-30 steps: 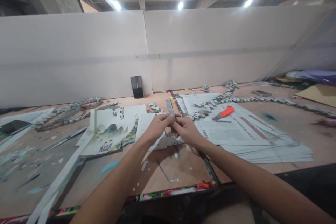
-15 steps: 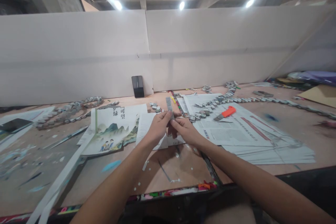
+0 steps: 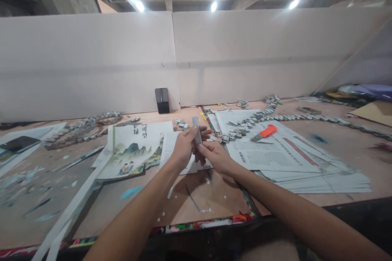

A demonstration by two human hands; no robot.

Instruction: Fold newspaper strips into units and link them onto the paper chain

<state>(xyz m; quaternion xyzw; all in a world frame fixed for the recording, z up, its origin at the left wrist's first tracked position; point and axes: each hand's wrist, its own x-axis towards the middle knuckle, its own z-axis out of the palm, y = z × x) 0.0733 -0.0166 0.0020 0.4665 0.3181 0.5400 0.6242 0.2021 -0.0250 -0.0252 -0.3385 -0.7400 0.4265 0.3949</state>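
Between my two hands, over the middle of the table, is a narrow folded strip of printed paper (image 3: 196,123), held nearly upright. My left hand (image 3: 184,147) pinches it from the left, thumb on its face. From the right, my right hand (image 3: 213,153) grips its lower part with the thumb; some fingers behind the strip are partly hidden. Just beyond my hands lie a few small folded paper pieces (image 3: 181,124). To the right, a chain of folded paper links (image 3: 245,123) rests on newspaper sheets (image 3: 269,151), near an orange-handled utility knife (image 3: 266,132).
A phone (image 3: 162,100) leans against the white partition (image 3: 92,65). An illustrated page (image 3: 134,151) lies left of my hands, with long paper strips (image 3: 70,216) in front. Another folded chain (image 3: 82,127) and a dark phone (image 3: 20,144) are farther left.
My hands have shifted slightly on the paper strip: more of its length now shows between them, and the fingers behind are more spread. The view has moved a little.
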